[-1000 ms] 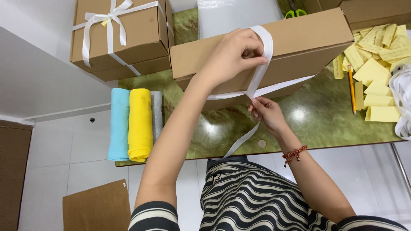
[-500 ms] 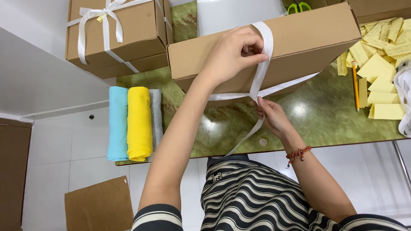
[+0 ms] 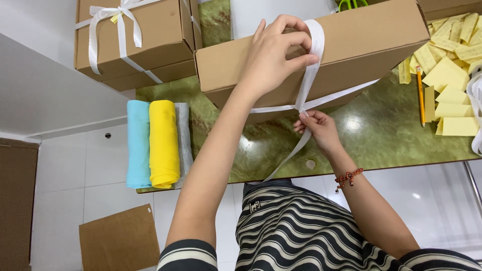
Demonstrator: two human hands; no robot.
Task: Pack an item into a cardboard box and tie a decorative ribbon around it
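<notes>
Ribbon (image 3: 307, 88), white and flat, runs up the near face of the brown cardboard box (image 3: 361, 47) and over its top edge, crossing a second band of itself at the box's lower front edge. I see the box tilted, its near edge lifted off the green marbled table (image 3: 381, 135), long axis running left to right and rising toward the right.

Left hand (image 3: 273, 55) rests on the box top, thumb and fingers pinched on the ribbon where it folds over the edge. Right hand (image 3: 317, 128) sits below, just under the crossing, fingers closed on the ribbon; a loose tail hangs from it down past the table edge toward my striped shirt (image 3: 311, 231). Hands are well apart, one above the other.

Ribbon's long axis on this face is near vertical, leaning slightly right at the top.

Risks, as I judge them:
- Crossing slips sideways along the box edge if either pinch slackens; tension looks held by fingers alone.
- Flat band may twist at the fold by the left thumb.
- Tilted box could rock or slide on the glossy table under the pull.
- Hanging tail could snag on the table edge.

Nearby: another ribboned box (image 3: 133, 40), rolled cloths (image 3: 153, 143), yellow paper slips (image 3: 452, 75), a pencil (image 3: 419, 95).
</notes>
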